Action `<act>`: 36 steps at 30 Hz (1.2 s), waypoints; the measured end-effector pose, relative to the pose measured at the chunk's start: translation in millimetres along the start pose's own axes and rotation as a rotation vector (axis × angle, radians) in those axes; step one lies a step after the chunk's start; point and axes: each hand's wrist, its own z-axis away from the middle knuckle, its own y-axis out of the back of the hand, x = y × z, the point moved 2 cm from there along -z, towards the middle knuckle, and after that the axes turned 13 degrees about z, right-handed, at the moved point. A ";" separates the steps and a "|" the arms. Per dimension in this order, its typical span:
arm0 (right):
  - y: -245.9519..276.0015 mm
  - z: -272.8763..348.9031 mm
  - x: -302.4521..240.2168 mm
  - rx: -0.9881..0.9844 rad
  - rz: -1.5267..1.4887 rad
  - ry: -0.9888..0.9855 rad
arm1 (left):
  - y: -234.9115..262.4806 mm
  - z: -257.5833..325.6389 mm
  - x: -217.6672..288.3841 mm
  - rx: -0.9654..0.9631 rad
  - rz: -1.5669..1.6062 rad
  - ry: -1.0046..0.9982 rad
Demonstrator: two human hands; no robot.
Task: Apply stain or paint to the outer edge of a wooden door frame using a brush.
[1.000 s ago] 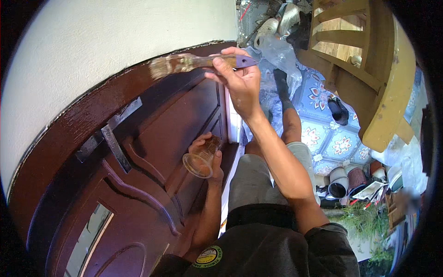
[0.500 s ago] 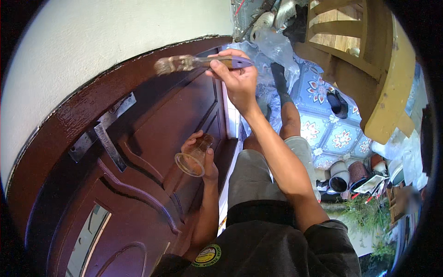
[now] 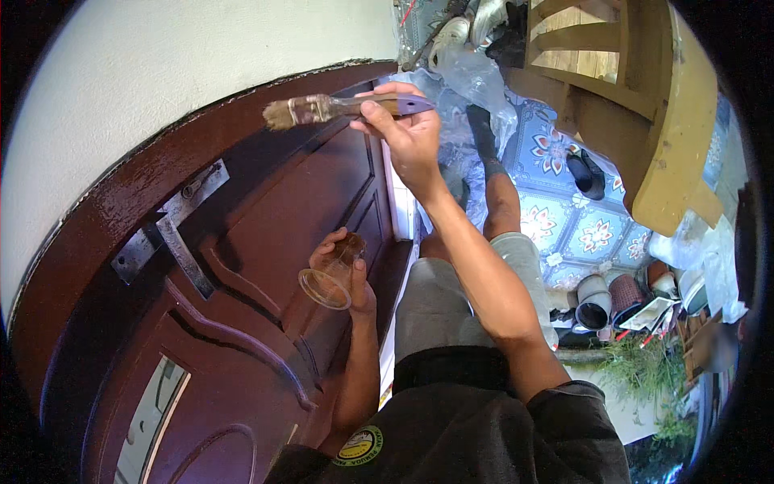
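Observation:
My right hand (image 3: 409, 141) is closed around the handle of a paintbrush (image 3: 310, 110), raised near the top of the brown door frame. The brush lies nearly level, its worn bristles pointing left toward the frame, and its handle has a purple end. Lower down, my left hand (image 3: 355, 270) wraps round a clear plastic cup (image 3: 324, 288) with some dark brown stuff in its bottom. The cup is tilted, its mouth toward the lower left. Behind both hands is a dark brown door (image 3: 258, 266) with carved panels. A metal latch (image 3: 184, 254) with a hanging bar sits left of the cup.
A white wall (image 3: 201, 48) borders the curved-looking brown frame (image 3: 121, 189). To the right stands a yellowish wooden bench (image 3: 657, 137). Plastic sheeting (image 3: 476, 77) covers part of the blue patterned tile floor (image 3: 597, 234). Black shoes (image 3: 587, 175) and several pots (image 3: 594, 302) are further right.
The view has shifted slightly, so most things sit a little further left. Both hands keep their holds, and the brush has turned slightly.

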 end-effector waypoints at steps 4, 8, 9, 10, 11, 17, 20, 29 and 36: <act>15.5 -15.8 23.3 0.075 0.090 -0.025 | 0.5 -3.4 3.9 0.008 0.049 -0.003; 49.1 -29.2 35.4 0.202 0.222 -0.052 | 3.6 -4.4 4.3 -0.052 0.049 -0.031; 55.1 -28.8 35.8 0.252 0.245 -0.135 | 5.0 -3.7 3.2 -0.035 0.017 -0.030; 58.9 -29.2 33.0 0.271 0.246 -0.147 | 7.1 -2.5 2.2 0.014 -0.003 -0.027; 58.8 -29.2 27.9 0.256 0.242 -0.067 | 7.6 -1.5 1.2 -0.014 -0.015 -0.020; 27.2 -29.9 15.3 -0.046 -0.190 -0.128 | 1.6 -1.6 -3.0 -0.032 -0.010 -0.003; 22.7 -40.7 31.9 0.036 -0.027 -0.131 | -3.2 -6.7 -1.9 -0.035 -0.003 -0.001; 73.6 -74.3 68.1 0.438 0.695 -0.032 | -7.0 -13.0 -1.6 -0.018 -0.006 -0.001; 10.4 -42.3 44.3 0.360 0.689 0.139 | -19.1 -14.8 -4.1 -0.046 0.021 -0.004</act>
